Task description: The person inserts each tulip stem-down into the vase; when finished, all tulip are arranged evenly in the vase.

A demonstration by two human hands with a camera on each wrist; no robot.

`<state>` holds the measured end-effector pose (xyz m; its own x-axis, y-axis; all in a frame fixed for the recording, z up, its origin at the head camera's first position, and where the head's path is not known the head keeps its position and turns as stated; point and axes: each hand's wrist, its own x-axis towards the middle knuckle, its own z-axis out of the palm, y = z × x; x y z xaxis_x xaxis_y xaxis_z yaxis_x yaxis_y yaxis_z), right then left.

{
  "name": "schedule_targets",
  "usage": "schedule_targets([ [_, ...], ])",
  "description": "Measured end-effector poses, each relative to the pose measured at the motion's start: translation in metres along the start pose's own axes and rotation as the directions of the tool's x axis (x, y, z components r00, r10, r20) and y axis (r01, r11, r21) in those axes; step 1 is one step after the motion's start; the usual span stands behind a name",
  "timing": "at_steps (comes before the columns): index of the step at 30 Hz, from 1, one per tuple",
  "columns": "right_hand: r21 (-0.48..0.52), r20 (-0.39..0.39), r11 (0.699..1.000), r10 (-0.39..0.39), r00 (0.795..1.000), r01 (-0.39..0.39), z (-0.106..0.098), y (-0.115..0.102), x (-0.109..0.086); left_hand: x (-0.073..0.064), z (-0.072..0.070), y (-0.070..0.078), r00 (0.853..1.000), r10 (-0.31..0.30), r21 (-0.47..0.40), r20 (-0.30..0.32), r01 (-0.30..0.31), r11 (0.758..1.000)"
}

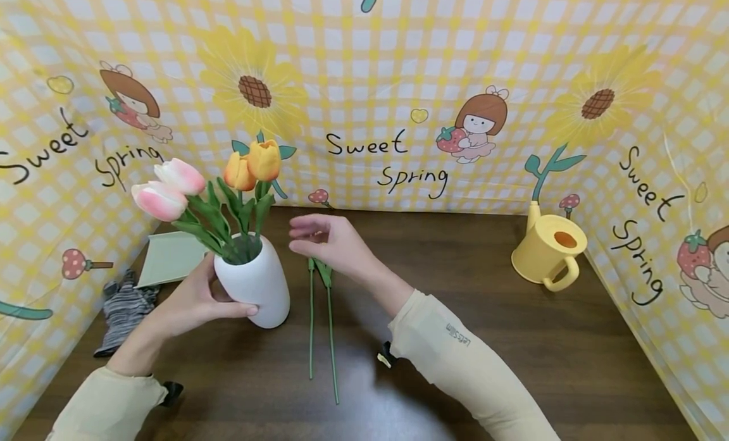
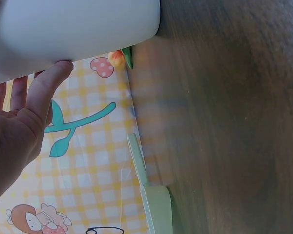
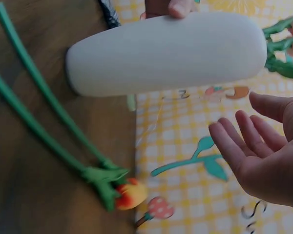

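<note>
A white vase (image 1: pixel 262 286) stands left of centre in the head view. My left hand (image 1: pixel 190 298) grips its side, with the thumb across the front. Two pink-and-white tulips (image 1: pixel 161 200) and two orange-yellow tulips (image 1: pixel 264 160) rise from its mouth. To the right of the vase, my right hand (image 1: pixel 336 242) is raised with nothing in its fingers, which are loosely bent. Beneath it, two more green stems (image 1: pixel 311 327) lie on the table; the hand hides their blooms in the head view. The right wrist view shows an orange-yellow tulip bloom (image 3: pixel 132 193) at the end of these stems.
At the back right stands a yellow watering can (image 1: pixel 547 248). A pale green tray-like piece (image 1: pixel 173 257) and a grey striped knitted glove (image 1: pixel 125 311) lie at the left. Checked cloth (image 1: pixel 364 80) walls the dark wooden table (image 1: pixel 455 340) at the back and both sides.
</note>
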<state>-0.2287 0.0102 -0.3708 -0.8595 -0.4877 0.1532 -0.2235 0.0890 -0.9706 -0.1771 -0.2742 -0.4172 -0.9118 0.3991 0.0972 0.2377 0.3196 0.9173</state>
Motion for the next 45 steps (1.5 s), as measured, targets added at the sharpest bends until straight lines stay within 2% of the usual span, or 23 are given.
schedule_targets([
  [2, 0.051, -0.003, 0.997, 0.065, 0.998, -0.065, -0.002, 0.010, -0.006, -0.001, -0.001, 0.000, 1.000, -0.004, 0.005, -0.001, 0.004, 1.000],
  [5, 0.128, -0.001, 0.976, 0.175, 0.985, -0.174, -0.002, 0.028, -0.015, -0.002, -0.002, 0.001, 1.000, -0.007, 0.009, -0.001, 0.007, 1.000],
  [10, 0.172, 0.022, 0.929, 0.330, 0.944, -0.329, -0.006, 0.058, -0.025, -0.003, -0.001, 0.003, 1.000, -0.007, 0.006, -0.007, 0.007, 1.000],
  [13, 0.153, 0.034, 0.904, 0.398, 0.917, -0.398, -0.010, 0.073, -0.029, -0.003, 0.000, 0.004, 1.000, -0.008, -0.003, -0.009, 0.008, 1.000],
  [17, 0.110, 0.044, 0.886, 0.449, 0.892, -0.451, -0.013, 0.086, -0.033, -0.003, 0.000, 0.005, 1.000, -0.008, -0.012, -0.012, 0.008, 1.000],
  [25, 0.023, 0.034, 0.837, 0.546, 0.837, -0.547, -0.014, 0.101, -0.038, -0.004, 0.004, 0.001, 1.000, -0.028, -0.010, -0.006, 0.028, 1.000],
  [33, -0.058, 0.053, 0.820, 0.572, 0.819, -0.569, -0.003, 0.100, -0.032, -0.011, 0.001, 0.001, 0.999, -0.040, 0.008, -0.022, 0.040, 0.999],
  [36, -0.127, 0.014, 0.825, 0.556, 0.831, -0.550, -0.004, 0.097, -0.027, -0.005, 0.000, 0.002, 0.999, -0.016, 0.008, -0.028, 0.016, 1.000],
  [40, -0.207, -0.053, 0.815, 0.543, 0.838, -0.541, -0.006, 0.095, -0.024, 0.004, 0.001, 0.002, 1.000, 0.013, -0.004, -0.010, -0.013, 1.000],
  [45, -0.240, -0.048, 0.815, 0.533, 0.845, -0.528, -0.002, 0.096, -0.024, 0.002, 0.000, 0.002, 1.000, 0.003, -0.003, -0.004, -0.003, 1.000],
])
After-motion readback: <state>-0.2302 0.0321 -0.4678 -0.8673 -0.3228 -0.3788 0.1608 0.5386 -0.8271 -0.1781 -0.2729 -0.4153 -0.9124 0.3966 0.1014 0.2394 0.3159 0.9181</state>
